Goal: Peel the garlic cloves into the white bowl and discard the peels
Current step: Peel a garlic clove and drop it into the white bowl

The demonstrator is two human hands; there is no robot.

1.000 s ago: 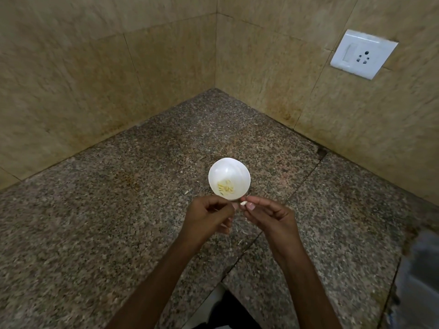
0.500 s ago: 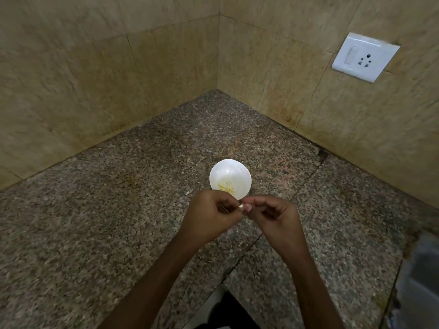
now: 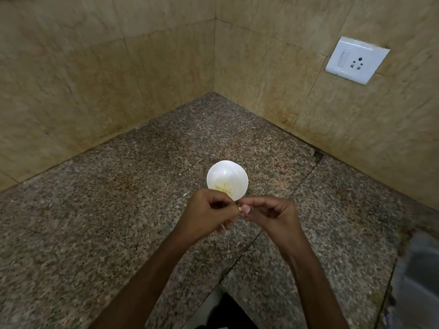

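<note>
Just at six o'clock of the white bowl [image 3: 215, 173], the left grip [image 3: 211, 212] and right grip [image 3: 273, 214] had drawn together, curled fingertips now both pinching one small garlic clove [image 3: 240, 208], suggesting its peeling was still underway.

White bowl [image 3: 227, 173]; speckled grey-brown granite counter [image 3: 118, 222].

Near rim of the white bowl [image 3: 225, 172] lies behind the left hand [image 3: 209, 214]; pale piece [image 3: 240, 208] pinched there with the right hand [image 3: 273, 216] mostly hidden; yellowish bits [image 3: 224, 187] inside unidentifiable.
</note>
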